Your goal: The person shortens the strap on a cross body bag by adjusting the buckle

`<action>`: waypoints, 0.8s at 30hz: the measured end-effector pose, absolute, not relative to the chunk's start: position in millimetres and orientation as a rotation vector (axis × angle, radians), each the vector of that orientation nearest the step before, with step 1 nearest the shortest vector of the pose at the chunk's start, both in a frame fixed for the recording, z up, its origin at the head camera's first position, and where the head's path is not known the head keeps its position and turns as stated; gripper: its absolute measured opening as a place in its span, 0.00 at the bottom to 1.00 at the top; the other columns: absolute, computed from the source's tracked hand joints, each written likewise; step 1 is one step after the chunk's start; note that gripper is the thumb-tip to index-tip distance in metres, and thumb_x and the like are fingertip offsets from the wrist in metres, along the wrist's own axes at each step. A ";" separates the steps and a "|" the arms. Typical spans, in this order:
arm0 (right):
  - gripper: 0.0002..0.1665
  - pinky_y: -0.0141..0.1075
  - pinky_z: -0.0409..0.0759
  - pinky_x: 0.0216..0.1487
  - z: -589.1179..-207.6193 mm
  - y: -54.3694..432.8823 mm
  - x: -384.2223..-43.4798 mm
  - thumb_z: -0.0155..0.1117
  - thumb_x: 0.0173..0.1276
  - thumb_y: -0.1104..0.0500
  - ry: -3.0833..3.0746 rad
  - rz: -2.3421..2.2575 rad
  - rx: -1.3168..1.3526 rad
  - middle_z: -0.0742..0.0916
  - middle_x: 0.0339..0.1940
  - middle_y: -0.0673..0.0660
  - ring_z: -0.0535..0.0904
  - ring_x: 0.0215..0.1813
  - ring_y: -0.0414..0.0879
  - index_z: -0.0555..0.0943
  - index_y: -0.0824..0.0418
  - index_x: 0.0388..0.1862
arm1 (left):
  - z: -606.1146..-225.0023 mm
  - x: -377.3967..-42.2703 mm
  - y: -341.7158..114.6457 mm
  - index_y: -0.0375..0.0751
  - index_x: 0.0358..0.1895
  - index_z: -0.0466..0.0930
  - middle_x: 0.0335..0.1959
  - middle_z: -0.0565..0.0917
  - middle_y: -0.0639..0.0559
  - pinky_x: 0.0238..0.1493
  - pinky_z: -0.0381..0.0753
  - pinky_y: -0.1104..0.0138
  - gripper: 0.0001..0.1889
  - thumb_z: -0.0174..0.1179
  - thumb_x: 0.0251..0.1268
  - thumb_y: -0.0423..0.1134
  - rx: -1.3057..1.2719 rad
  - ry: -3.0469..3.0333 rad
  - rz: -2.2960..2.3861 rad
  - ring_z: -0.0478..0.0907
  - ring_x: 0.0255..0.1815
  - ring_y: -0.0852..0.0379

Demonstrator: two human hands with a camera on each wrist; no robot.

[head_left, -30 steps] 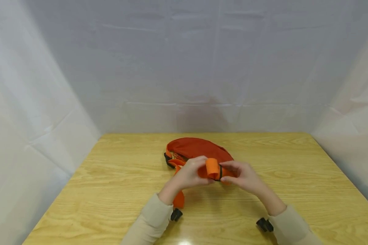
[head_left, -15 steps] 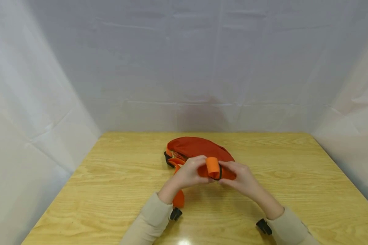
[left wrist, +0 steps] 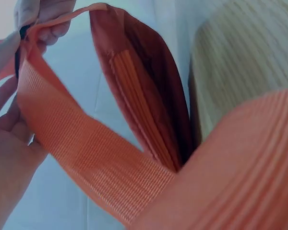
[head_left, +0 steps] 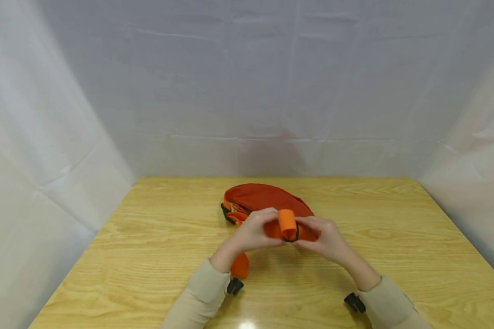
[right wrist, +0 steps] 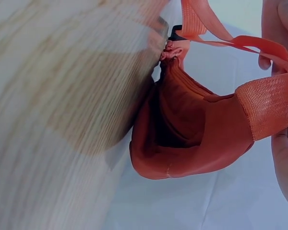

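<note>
A red waist bag [head_left: 267,196] lies toward the back of the wooden table, its orange webbing strap [head_left: 287,222] raised in front in a loop. My left hand [head_left: 255,230] pinches the strap on the left of that loop. On the other side, my right hand [head_left: 325,237] pinches the strap at a thin black slider [head_left: 297,231], thumb and fingers facing the left hand. In the left wrist view, the strap [left wrist: 96,143] runs wide and flat from the fingers. The right wrist view shows the bag [right wrist: 197,139] from its end, with the strap leading to the hands.
A black buckle [head_left: 227,214] sits at the bag's left end. More orange strap [head_left: 240,266] hangs below the left forearm. Small black pieces show beside the left cuff [head_left: 207,281] and right cuff [head_left: 380,299]. A whitish sheet [head_left: 247,91] stands behind the table [head_left: 148,237].
The right hand has shifted slightly left along the strap, closer to the left hand. The upright strap loop has moved a little to the right and up.
</note>
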State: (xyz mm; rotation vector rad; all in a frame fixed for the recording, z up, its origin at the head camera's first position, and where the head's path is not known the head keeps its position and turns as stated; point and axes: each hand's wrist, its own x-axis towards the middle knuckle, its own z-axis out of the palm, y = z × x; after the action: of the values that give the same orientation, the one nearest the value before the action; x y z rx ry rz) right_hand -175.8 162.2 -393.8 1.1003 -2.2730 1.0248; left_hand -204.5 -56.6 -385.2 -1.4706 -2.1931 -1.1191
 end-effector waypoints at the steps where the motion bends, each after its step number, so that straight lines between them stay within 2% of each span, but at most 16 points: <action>1: 0.29 0.36 0.77 0.34 -393.8 162.0 -175.9 0.74 0.42 0.66 -2.268 1.032 1.097 0.83 0.39 0.58 0.78 0.38 0.47 0.77 0.71 0.47 | -384.8 -204.8 -58.1 0.36 0.44 0.76 0.39 0.78 0.50 0.43 0.72 0.71 0.18 0.67 0.46 0.33 -1.468 -2.196 -1.152 0.73 0.40 0.60; 5: 0.29 0.37 0.77 0.34 -393.3 161.8 -175.3 0.74 0.41 0.67 -2.261 1.043 1.067 0.83 0.39 0.59 0.79 0.39 0.48 0.77 0.71 0.46 | -383.1 -205.8 -64.3 0.38 0.42 0.76 0.39 0.77 0.51 0.43 0.72 0.70 0.11 0.60 0.54 0.31 -1.401 -2.275 -1.282 0.73 0.40 0.61; 8: 0.29 0.37 0.77 0.33 -393.6 162.0 -174.8 0.74 0.41 0.66 -2.273 1.048 1.045 0.83 0.39 0.59 0.79 0.38 0.48 0.77 0.70 0.46 | -382.5 -205.9 -67.0 0.38 0.40 0.77 0.38 0.78 0.52 0.42 0.73 0.70 0.07 0.58 0.58 0.33 -1.322 -2.370 -1.333 0.73 0.39 0.61; 24: 0.28 0.35 0.77 0.33 -393.8 160.1 -177.1 0.74 0.43 0.65 -2.283 1.041 1.027 0.83 0.40 0.59 0.79 0.38 0.47 0.78 0.69 0.46 | -379.2 -204.5 -66.4 0.39 0.34 0.77 0.34 0.78 0.54 0.39 0.74 0.68 0.04 0.60 0.56 0.35 -1.080 -2.542 -1.408 0.74 0.36 0.60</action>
State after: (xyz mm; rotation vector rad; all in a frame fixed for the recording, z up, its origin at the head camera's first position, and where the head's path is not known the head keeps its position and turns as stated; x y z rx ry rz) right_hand -177.1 160.1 -393.8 1.0270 -2.2830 1.0405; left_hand -204.5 -66.4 -379.2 -1.0800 -2.5423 -1.4082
